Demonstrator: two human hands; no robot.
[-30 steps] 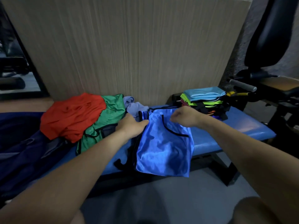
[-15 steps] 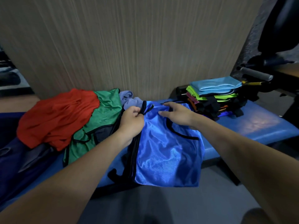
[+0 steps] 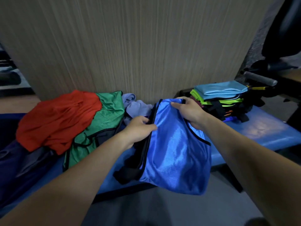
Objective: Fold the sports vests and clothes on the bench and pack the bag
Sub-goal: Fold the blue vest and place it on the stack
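Dark bag (image 3: 17, 162): seen at the far left, lying partly on the bench end, its opening not made out.
Red garment (image 3: 57, 118): heaped loosely on the bench left of centre, overlapping the green vest.
Green vest (image 3: 104, 121): spread unfolded under and beside the red garment, black trim visible.
Pale lilac cloth (image 3: 135, 108): bunched against the wooden panel (image 3: 130, 46), just behind the left hand.
Left hand (image 3: 140, 129): the black-trimmed left edge of the blue vest is pinched between thumb and curled fingers.
Blue vest (image 3: 175, 149): laid across the bench (image 3: 263, 129) at centre, long axis running from the panel toward the viewer, lower end hanging over the front edge; a black garment (image 3: 128, 170) is lying beneath its left side.
Right hand (image 3: 189, 110): the vest's upper far end is gripped, fingers curled over the fabric.
Folded stack (image 3: 219, 98): neatly piled at the right, light blue on top, lime and dark layers below.
Gym machine (image 3: 263, 79): standing beyond the bench's right end.
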